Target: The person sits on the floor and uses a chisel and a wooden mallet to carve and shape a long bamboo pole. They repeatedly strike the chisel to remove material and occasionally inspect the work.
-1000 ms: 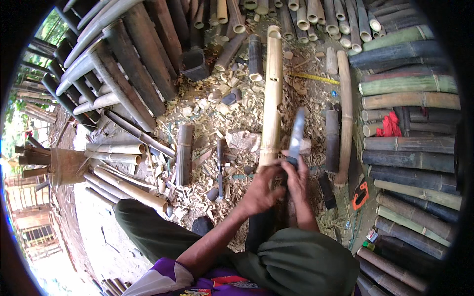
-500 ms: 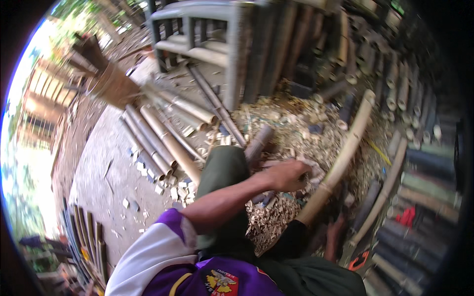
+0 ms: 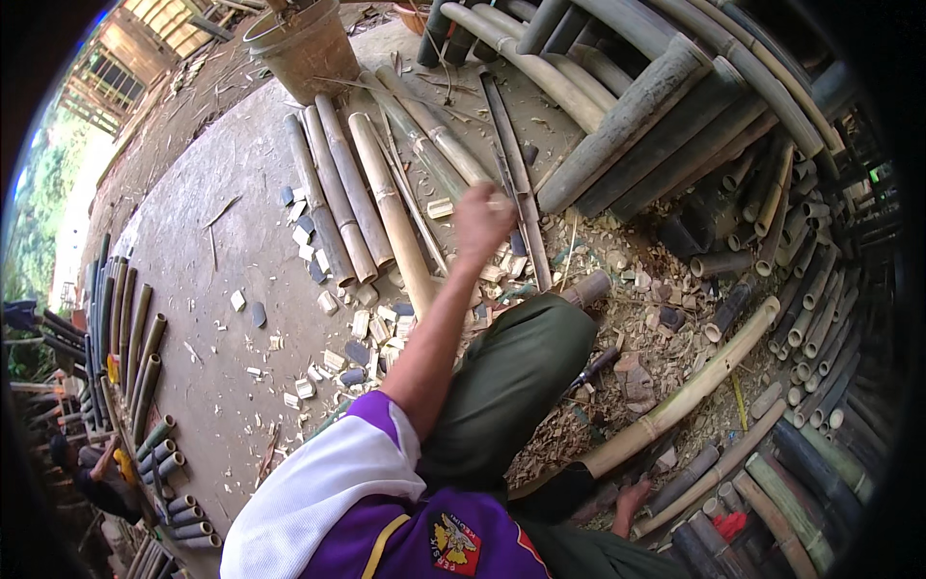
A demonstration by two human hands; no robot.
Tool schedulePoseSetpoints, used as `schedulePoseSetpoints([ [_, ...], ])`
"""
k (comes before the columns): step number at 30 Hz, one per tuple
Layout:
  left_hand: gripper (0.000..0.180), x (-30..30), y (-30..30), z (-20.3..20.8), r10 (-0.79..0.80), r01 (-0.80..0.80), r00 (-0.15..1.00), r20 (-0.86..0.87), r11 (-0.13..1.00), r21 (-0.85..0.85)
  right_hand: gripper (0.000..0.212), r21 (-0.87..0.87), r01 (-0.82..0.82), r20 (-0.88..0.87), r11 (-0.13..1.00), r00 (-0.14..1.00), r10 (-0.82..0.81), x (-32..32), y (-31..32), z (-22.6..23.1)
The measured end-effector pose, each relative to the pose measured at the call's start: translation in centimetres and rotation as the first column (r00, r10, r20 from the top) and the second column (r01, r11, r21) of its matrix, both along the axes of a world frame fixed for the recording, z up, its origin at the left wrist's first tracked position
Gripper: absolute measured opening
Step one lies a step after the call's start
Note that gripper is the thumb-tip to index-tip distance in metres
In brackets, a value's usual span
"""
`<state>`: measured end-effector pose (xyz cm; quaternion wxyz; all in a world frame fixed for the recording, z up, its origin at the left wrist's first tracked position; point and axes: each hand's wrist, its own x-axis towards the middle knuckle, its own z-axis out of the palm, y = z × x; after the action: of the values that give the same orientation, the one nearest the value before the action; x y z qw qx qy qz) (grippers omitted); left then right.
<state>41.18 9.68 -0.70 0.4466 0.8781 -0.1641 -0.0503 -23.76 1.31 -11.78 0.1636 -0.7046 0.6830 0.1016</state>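
Note:
My left hand (image 3: 485, 224) is stretched forward with its fingers curled closed. A small pale patch shows at its knuckles; what it holds, if anything, is too small and blurred to name. It is by the near end of a bamboo pole (image 3: 453, 154) on the concrete. Small cut bamboo pieces (image 3: 379, 329) are scattered below it. My right hand does not show; bare skin (image 3: 632, 500) beside my right trouser leg looks like a foot. A long pale bamboo pole (image 3: 675, 403) slants up rightward from a black patch between my legs.
Several bamboo lengths (image 3: 333, 193) lie left of my hand. A bucket (image 3: 307, 53) stands behind them. A bamboo bench frame (image 3: 627, 125) is at the far right. Stacked bamboo (image 3: 820, 328) fills the right side. Wood chips (image 3: 569, 425) surround my left knee. Another person (image 3: 101, 478) is at the lower left.
My left hand has moved forward and away from the chip pile to the poles on the concrete, staying closed. The view has turned toward the left, showing more of the concrete.

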Motion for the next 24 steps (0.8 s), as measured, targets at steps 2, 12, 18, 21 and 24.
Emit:
schedulePoseSetpoints([
  [2,0.042,3.8,7.9,-5.7,0.150,-0.181,0.967,0.204,0.973,0.140,0.054,-0.043,-0.023,0.033,0.999,0.999,0.025,1.1,0.0,-0.1],
  [12,0.049,9.2,20.0,-9.5,0.521,-0.474,0.845,0.123,0.622,0.623,0.055,0.006,0.102,0.076,0.995,0.992,-0.102,0.7,0.5,-0.2],
  [18,0.054,12.2,20.5,-10.6,0.521,-0.387,0.854,0.005,0.627,0.676,0.053,-0.042,-0.019,0.071,0.999,0.997,0.022,0.9,0.5,0.1],
  [21,0.060,13.2,19.6,-10.4,0.541,-0.402,0.841,-0.023,0.653,0.641,0.053,-0.070,0.065,0.068,0.995,0.996,-0.060,0.6,0.9,0.1],
  [24,0.053,15.3,22.7,-11.5,0.615,-0.588,0.671,-0.414,0.781,0.208,0.053,0.012,0.128,0.059,0.992,0.990,-0.129,2.6,0.9,1.2],
])
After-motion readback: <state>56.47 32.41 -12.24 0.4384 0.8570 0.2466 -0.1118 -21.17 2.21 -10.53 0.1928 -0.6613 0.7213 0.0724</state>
